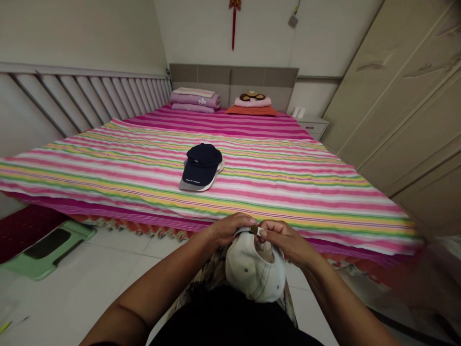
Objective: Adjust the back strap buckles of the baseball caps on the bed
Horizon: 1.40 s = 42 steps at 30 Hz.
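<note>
My left hand (227, 228) and my right hand (286, 241) hold a white cap (252, 271) low in the middle of the view, in front of my body. Both hands pinch the cap's back strap with its small metal buckle (254, 230) between the fingertips. The cap's crown hangs down toward me. On the striped bedspread (108, 163) ahead lies a dark navy cap (200, 166) stacked on a light one, brim toward me, well beyond my hands.
The bed fills the middle, with folded purple bedding (195, 100) and a pink and orange pillow stack (254, 105) at the headboard. A green step stool (50, 246) stands on the tiled floor at left. Wardrobe doors (406, 96) line the right; a nightstand (312, 126) sits beside the bed.
</note>
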Each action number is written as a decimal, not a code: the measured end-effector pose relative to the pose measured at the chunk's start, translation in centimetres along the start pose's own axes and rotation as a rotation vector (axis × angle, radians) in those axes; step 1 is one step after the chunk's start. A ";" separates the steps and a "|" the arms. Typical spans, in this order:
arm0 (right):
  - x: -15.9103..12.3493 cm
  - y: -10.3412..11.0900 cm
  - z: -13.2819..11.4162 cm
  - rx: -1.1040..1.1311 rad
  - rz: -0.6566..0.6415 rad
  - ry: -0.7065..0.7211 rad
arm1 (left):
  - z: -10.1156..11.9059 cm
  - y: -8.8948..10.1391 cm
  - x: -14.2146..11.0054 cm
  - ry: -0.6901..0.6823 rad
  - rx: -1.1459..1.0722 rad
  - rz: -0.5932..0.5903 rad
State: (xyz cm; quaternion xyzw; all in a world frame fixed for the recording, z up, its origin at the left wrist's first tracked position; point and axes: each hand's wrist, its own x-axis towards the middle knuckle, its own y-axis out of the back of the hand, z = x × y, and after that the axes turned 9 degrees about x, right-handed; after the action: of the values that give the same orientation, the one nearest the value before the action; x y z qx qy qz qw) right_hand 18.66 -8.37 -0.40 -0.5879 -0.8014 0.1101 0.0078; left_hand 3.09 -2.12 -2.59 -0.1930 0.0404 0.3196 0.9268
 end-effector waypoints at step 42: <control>0.1 -1.0 -0.2 -0.207 0.080 0.272 | 0.2 -0.7 -2.5 -0.837 1.028 0.417</control>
State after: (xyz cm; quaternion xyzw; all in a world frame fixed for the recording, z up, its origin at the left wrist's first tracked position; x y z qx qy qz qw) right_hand 17.70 -8.52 -0.08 -0.6265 -0.7759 -0.0531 0.0512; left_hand 1.55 -3.96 -1.66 0.4216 -0.1380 0.4788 0.7576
